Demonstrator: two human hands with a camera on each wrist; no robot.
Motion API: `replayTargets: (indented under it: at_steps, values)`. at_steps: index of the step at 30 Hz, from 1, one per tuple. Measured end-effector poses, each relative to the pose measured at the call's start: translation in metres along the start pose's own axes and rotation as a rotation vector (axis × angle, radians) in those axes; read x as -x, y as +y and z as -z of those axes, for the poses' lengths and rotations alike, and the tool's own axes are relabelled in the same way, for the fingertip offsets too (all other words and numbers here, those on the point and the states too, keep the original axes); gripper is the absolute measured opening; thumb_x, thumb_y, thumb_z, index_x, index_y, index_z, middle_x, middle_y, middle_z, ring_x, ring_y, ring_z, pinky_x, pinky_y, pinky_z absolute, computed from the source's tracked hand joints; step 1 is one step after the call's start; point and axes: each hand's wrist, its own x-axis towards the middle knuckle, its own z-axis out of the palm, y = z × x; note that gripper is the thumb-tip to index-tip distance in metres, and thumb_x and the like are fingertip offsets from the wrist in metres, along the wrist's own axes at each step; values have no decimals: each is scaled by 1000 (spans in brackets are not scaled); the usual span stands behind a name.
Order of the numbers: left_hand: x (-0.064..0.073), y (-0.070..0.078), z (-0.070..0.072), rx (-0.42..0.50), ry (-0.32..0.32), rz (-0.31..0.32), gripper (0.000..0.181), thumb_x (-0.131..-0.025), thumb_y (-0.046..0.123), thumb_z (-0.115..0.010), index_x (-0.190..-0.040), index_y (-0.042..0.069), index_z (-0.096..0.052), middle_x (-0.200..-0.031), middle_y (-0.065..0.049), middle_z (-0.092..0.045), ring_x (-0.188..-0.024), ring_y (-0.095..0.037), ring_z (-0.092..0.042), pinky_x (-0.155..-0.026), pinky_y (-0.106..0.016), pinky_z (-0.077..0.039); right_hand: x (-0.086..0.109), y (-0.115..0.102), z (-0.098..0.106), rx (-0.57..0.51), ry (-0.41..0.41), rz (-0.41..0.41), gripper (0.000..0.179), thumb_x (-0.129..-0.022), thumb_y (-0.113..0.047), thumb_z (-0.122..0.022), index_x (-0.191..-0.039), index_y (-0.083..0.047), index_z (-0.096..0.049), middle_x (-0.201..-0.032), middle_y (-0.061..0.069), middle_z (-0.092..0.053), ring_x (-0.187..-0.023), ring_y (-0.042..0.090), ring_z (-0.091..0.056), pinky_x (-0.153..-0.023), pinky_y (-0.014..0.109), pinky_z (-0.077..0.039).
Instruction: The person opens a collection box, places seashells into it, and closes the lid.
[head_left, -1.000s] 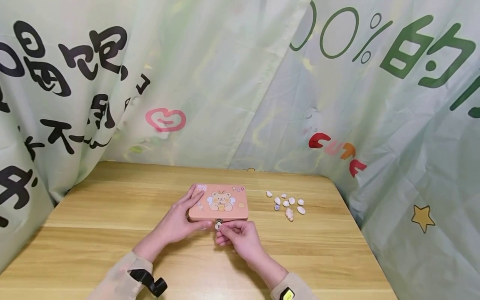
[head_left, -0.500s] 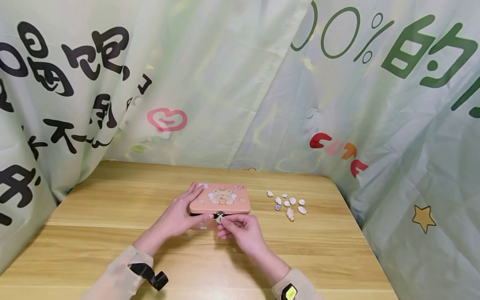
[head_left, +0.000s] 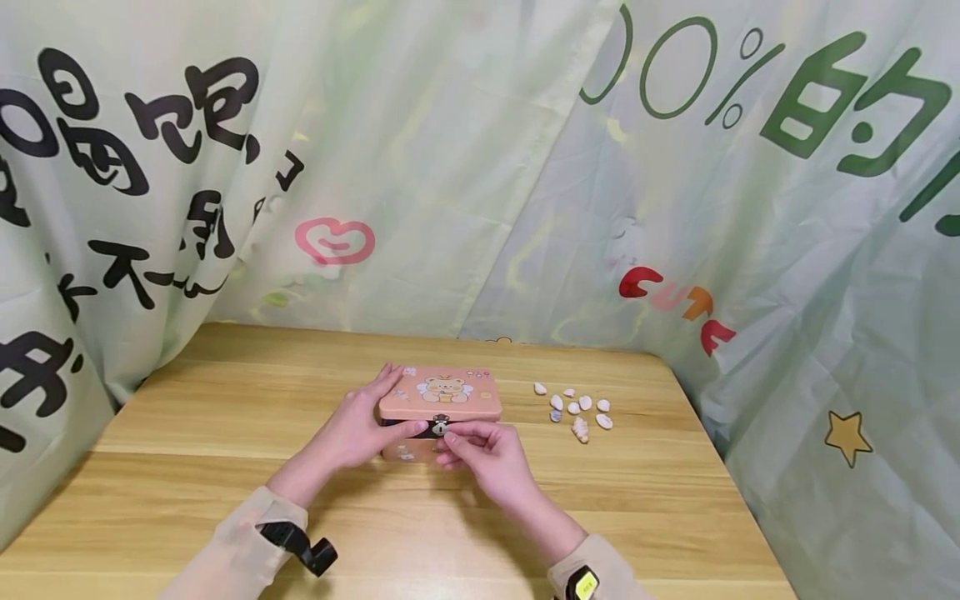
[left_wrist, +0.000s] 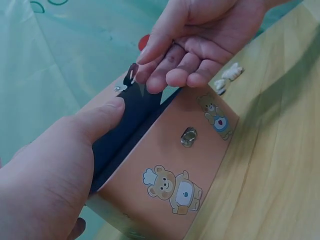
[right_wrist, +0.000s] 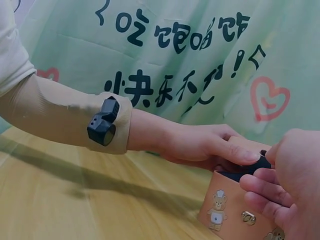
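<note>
A pink tin box (left_wrist: 155, 170) with cartoon bears stands on the table, its lid (head_left: 442, 392) tilted up at the front so that a dark gap shows beneath it. My left hand (head_left: 351, 432) grips the lid at its left side, thumb along the raised front edge and fingertips near the back corner. Between thumb and index finger, my right hand (head_left: 491, 460) pinches the small metal hasp (left_wrist: 131, 76) at the middle of the lid's front. Its other fingers are loosely curled. On the box's front wall the metal loop (left_wrist: 189, 137) is free of the hasp. The box's inside is hidden.
Several small seashells (head_left: 585, 402) lie on the wooden table (head_left: 225, 467) to the right of the box, with a larger knobbly one (head_left: 580, 429) nearest. Printed curtains (head_left: 420, 167) hang behind the table and along both sides.
The front of the lid has risen, widening the dark gap over the box's front wall. Both hands have moved up slightly with it, the right still at the hasp.
</note>
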Motion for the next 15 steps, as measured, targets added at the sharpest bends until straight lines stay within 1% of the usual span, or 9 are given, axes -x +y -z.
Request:
replayTargets:
  at_steps: [4, 8, 12, 15]
  values:
    - [-1, 1, 1, 9, 4, 23, 117, -81, 78, -75, -163, 3, -37, -168, -24, -29, -151, -44, -32, -118, -61, -31, 0, -1, 4, 32, -31, 24, 22, -100, 5, -67, -119, 16, -68, -108, 39, -69, -87, 31, -78, -84, 42, -61]
    - [-2, 2, 1, 16, 16, 45, 117, -82, 78, -74, -164, 3, -36, -167, -20, -31, -151, -40, -33, -119, -57, -32, 0, -4, 7, 68, -44, 32, 23, -99, 5, -69, -120, 14, -69, -110, 38, -69, -91, 40, -76, -87, 47, -60]
    - [-4, 4, 2, 25, 28, 64, 119, -82, 79, -73, -165, 4, -33, -163, -20, -40, -149, -39, -38, -117, -56, -35, 1, -11, 12, 122, -36, 58, 23, -99, 2, -71, -120, 11, -71, -110, 35, -71, -95, 50, -73, -87, 52, -58]
    - [-6, 7, 3, 25, 47, 82, 120, -81, 80, -73, -165, 4, -33, -156, -21, -49, -142, -38, -48, -113, -57, -41, 3, -17, 16, 183, -23, 100, 23, -99, 0, -72, -120, 9, -71, -110, 32, -72, -96, 52, -71, -86, 49, -60]
